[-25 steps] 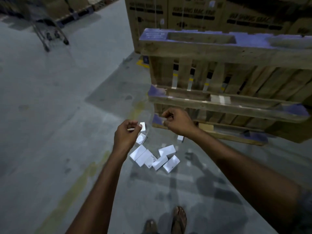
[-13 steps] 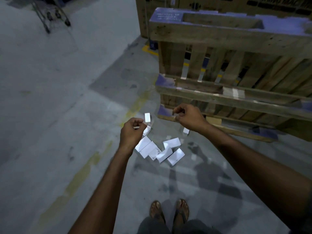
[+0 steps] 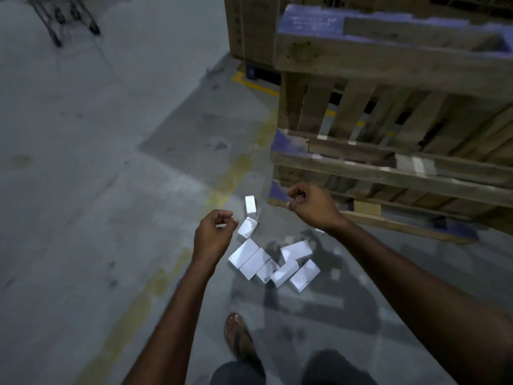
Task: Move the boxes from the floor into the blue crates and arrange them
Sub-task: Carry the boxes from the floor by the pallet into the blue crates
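Observation:
Several small white boxes (image 3: 295,250) lie in a loose heap on the grey concrete floor. One more box (image 3: 250,204) stands upright just beyond the heap, and another (image 3: 247,227) lies tilted beside it. My left hand (image 3: 213,237) hovers above the heap's left side with its fingers curled, and a small white piece shows inside its pinch. Further right, my right hand (image 3: 313,208) is raised with its fingers curled and nothing visible in it. No blue crate is in view.
Wooden pallets (image 3: 388,112) with blue-painted blocks stand on edge at the right, close behind the boxes. Brown cartons (image 3: 249,23) are stacked behind them. A wheeled trolley (image 3: 69,20) stands at the far left. A faded yellow line (image 3: 233,179) crosses the floor. My sandalled foot (image 3: 238,334) is near the bottom.
The view has tipped downward and my feet have come into sight. Both hands stay curled and raised above the heap, a little further apart. The boxes have not moved.

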`<state>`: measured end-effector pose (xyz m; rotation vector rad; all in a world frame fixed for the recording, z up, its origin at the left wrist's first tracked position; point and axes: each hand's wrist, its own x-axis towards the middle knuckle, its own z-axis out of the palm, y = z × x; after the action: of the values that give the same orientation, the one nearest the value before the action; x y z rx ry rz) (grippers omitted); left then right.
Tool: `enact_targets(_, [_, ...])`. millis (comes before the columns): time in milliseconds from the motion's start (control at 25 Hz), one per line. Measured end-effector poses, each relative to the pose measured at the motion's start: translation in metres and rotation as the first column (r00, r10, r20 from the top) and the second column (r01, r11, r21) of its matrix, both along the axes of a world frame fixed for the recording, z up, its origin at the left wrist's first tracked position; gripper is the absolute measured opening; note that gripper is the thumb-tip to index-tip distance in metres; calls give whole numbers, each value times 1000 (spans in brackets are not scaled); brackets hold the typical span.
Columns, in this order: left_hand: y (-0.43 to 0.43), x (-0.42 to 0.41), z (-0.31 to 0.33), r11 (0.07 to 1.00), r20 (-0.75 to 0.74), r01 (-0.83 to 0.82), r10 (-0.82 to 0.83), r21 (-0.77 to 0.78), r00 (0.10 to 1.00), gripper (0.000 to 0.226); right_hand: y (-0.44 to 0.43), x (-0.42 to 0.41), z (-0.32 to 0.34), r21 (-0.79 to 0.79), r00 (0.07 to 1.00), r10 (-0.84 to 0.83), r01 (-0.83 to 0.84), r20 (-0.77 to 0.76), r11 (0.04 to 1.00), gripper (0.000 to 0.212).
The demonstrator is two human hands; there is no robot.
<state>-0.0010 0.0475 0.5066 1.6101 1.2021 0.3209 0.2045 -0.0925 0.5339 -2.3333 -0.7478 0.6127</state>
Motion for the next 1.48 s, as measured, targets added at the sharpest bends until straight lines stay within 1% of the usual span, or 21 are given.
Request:
enact_targets(120, [29,5,-37,999,-48,34,-35,-26,998,10,36,3,-40,-8,999,-24,24,-39,1000,22])
enact_targets(240, [58,14,-90,999,-90,41,-44,-31,995,11,67,9,-99,-18,996,-37,35,-86,999,24])
enact_targets(320, [72,20,-130,999,-96,24,-28,-37,995,12,83,15,-144,-36,994,-13,10,-107,999,24])
enact_targets(440, [87,35,-205,998,-116,-22,14,-67,993,13,105,28,-225,-55,991,-10,2,-136,998,25])
enact_targets(560, [96,55,-291,996,-148,-12,-2,-94,989,13,127,43,-309,-73,989,13,-24,-147,997,26])
enact_targets(680, [106,79,-370,994,-142,11,-26,-106,989,13,150,62,-389,-73,991,30,-40,-130,997,23])
enact_targets(800, [121,102,-451,997,-134,38,-48,-73,990,16,169,77,-468,-48,997,53,-57,-63,997,26])
enact_targets(1000, [148,133,-582,996,-133,62,-53,61,990,24,196,98,-588,15,996,84,-84,-26,996,27])
enact_targets(1080, [151,142,-626,989,-160,105,-88,107,983,32,206,106,-631,-15,994,106,-106,-5,994,30])
enact_targets(1160, [147,149,-668,970,-206,185,-151,155,967,46,216,113,-668,-51,992,123,-121,35,991,32])
enact_targets(1280, [135,161,-713,931,-284,297,-232,211,930,80,231,120,-711,-43,996,73,-71,47,997,33])
enact_targets(1360, [128,165,-734,893,-376,349,-231,285,897,98,243,125,-734,-18,997,42,-41,70,999,35])
enact_targets(1440, [129,171,-747,870,-453,358,-183,339,873,102,255,129,-751,-4,994,29,-29,101,1000,40])
enact_targets(1480, [132,173,-752,865,-474,359,-167,350,865,97,260,129,-757,14,994,13,-14,109,1000,43])
